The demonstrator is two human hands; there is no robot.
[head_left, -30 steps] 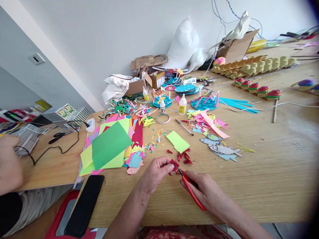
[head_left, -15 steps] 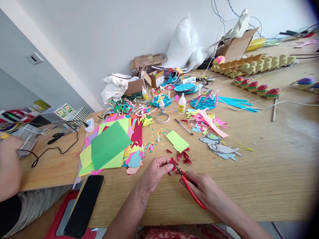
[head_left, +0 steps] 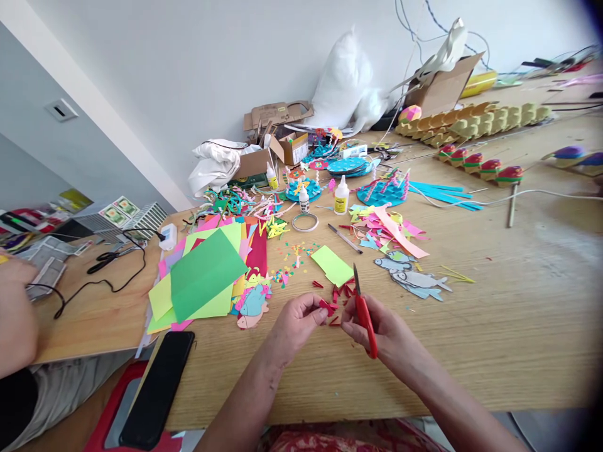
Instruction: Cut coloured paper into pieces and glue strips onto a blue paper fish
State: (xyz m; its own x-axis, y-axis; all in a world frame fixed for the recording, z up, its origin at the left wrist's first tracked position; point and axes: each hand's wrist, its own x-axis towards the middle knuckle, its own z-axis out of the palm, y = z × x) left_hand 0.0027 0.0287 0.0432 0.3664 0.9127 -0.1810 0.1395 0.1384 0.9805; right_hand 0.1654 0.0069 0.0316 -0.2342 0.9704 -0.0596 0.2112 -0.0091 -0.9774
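Between the thumb and fingers of my left hand (head_left: 299,320) is a small red paper piece (head_left: 328,307). My right hand (head_left: 377,326) grips red-handled scissors (head_left: 365,317), their dark blades closed and pointing up, away from the paper. My right fingertips are close to the red piece; whether they touch it I cannot tell. Several red paper snippets (head_left: 336,295) lie on the table just beyond my hands. Behind them rests a lime green paper sheet (head_left: 332,265). Paper fish cut-outs lie on both sides, a grey fish (head_left: 421,280) to the right and a blue fish (head_left: 255,302) to the left.
Stacked coloured paper (head_left: 207,276) and a black phone (head_left: 157,389) are at left. Farther back stand glue bottles (head_left: 342,196), a tape roll (head_left: 305,222), a pen (head_left: 345,238) and paper scraps (head_left: 393,229). Another person's arm (head_left: 16,307) is at the far left.
The scissors have come away from the red paper and swung upright in my right hand, blades now closed. My left hand keeps the paper in nearly the same place.
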